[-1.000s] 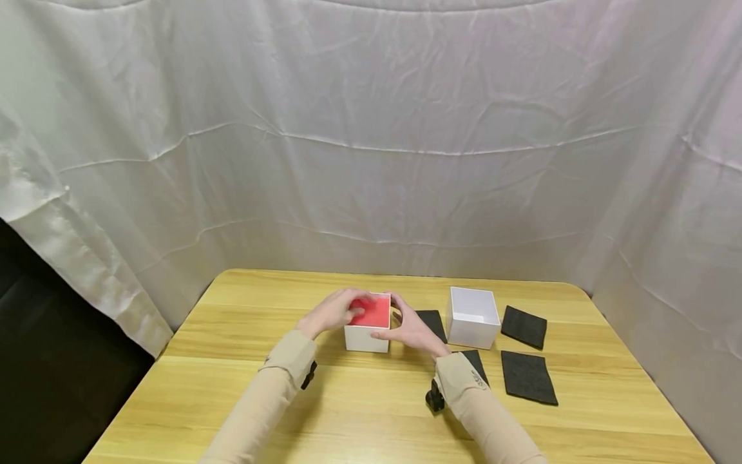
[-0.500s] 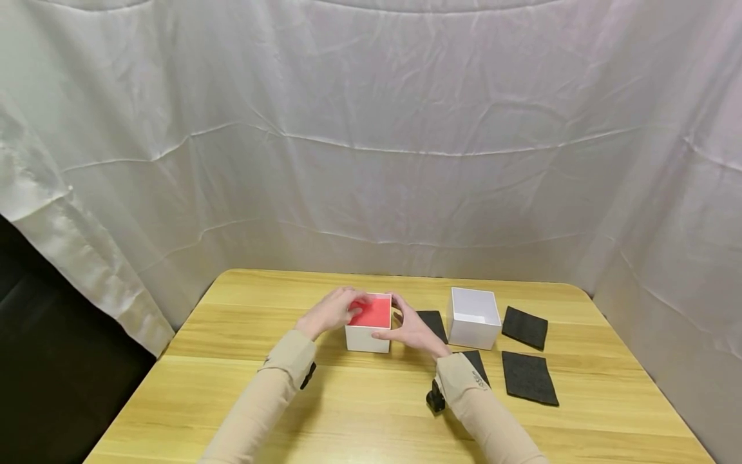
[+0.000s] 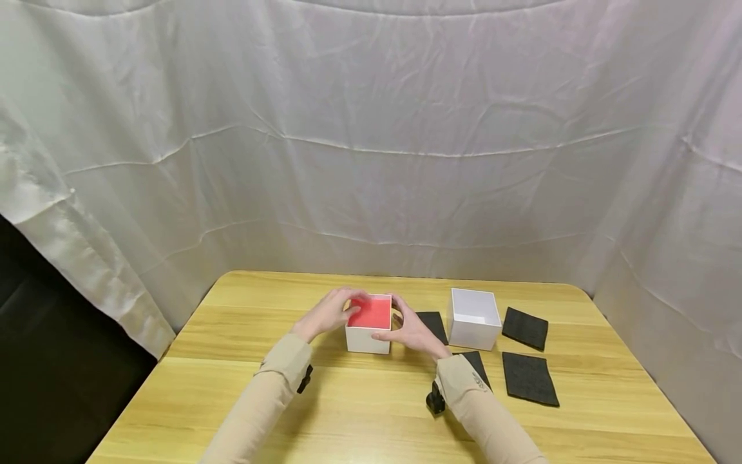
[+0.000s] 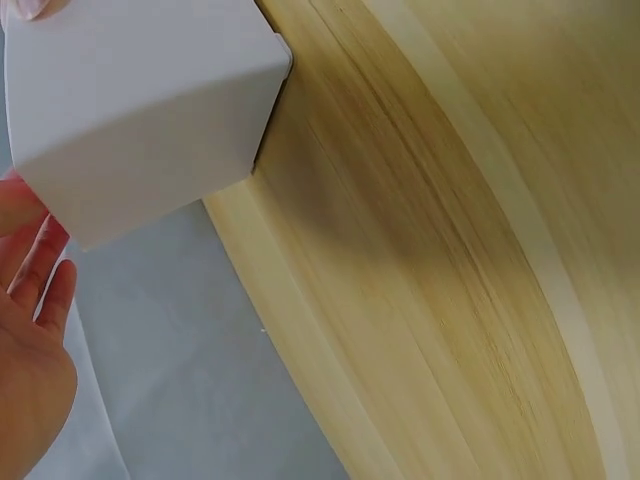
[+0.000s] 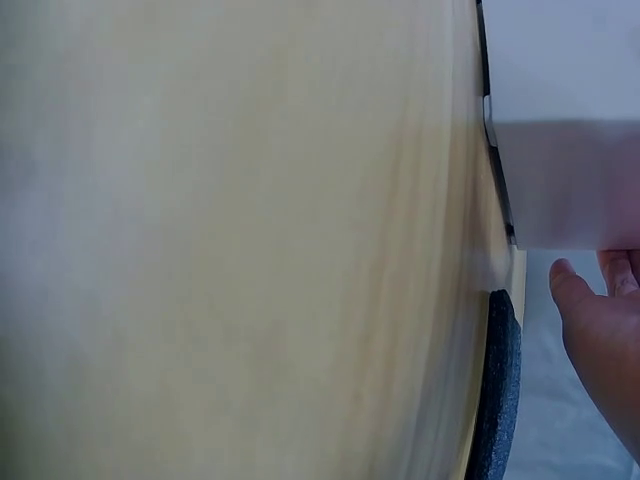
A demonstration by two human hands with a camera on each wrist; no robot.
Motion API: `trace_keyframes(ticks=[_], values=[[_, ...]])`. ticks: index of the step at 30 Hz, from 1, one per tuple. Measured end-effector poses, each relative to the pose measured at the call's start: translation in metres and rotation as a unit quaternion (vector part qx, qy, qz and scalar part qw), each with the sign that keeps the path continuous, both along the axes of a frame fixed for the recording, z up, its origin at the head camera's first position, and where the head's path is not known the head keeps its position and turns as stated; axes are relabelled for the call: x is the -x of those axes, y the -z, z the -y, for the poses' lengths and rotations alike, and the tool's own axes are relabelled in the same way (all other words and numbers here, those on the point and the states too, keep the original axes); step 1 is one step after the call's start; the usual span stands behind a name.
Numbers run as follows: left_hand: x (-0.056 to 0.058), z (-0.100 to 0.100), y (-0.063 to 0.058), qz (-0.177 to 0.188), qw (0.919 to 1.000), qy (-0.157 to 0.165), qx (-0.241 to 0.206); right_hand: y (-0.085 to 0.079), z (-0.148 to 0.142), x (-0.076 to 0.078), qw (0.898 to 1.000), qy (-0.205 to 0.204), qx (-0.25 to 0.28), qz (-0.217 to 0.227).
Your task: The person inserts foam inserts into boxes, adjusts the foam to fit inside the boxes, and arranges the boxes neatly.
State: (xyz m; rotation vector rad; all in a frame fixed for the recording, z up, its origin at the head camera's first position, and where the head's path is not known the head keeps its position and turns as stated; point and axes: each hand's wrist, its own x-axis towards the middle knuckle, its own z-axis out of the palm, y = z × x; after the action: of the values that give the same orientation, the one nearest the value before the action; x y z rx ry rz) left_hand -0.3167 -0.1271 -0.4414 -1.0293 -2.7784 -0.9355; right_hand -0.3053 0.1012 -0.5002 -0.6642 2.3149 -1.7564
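Note:
A white square box (image 3: 368,341) stands on the table with a flat red surface (image 3: 375,312) showing inside, a little below its rim. My right hand (image 3: 414,332) grips this box from the right, thumb on the near side and fingers toward the far corner. On the left, my left hand (image 3: 329,314) lies over the rim, its bent fingers and thumb at the red surface; whether they touch it cannot be told. In the left wrist view, the left hand (image 4: 35,365) is partly hidden behind the box (image 4: 140,110).
Right of the hands stands a second white box (image 3: 472,335), open at the top. Around it lie dark felt-like squares: one (image 3: 524,327) at the far right, one (image 3: 529,378) nearer, one (image 3: 433,324) beside the right hand, one (image 3: 475,366) partly under the right forearm.
The left hand has drawn slightly back to the left over the red surface. The right hand and both boxes have hardly moved.

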Motion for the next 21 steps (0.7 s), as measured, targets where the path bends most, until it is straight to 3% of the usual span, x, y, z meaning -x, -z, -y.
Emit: trace_keyframes(ticks=[9,16,21], values=[[0.0,0.011,0.002,-0.032,0.9994,-0.001,-0.015,0.002,0.005,0.0,1.0,-0.001,-0.003,0.023],[-0.001,0.017,0.003,-0.005,0.9989,-0.021,-0.041,0.001,0.013,-0.002,0.999,0.013,-0.009,0.04],[-0.002,0.02,0.003,-0.007,0.9972,-0.034,-0.066,-0.001,0.016,-0.005,0.999,0.016,-0.035,0.039]])
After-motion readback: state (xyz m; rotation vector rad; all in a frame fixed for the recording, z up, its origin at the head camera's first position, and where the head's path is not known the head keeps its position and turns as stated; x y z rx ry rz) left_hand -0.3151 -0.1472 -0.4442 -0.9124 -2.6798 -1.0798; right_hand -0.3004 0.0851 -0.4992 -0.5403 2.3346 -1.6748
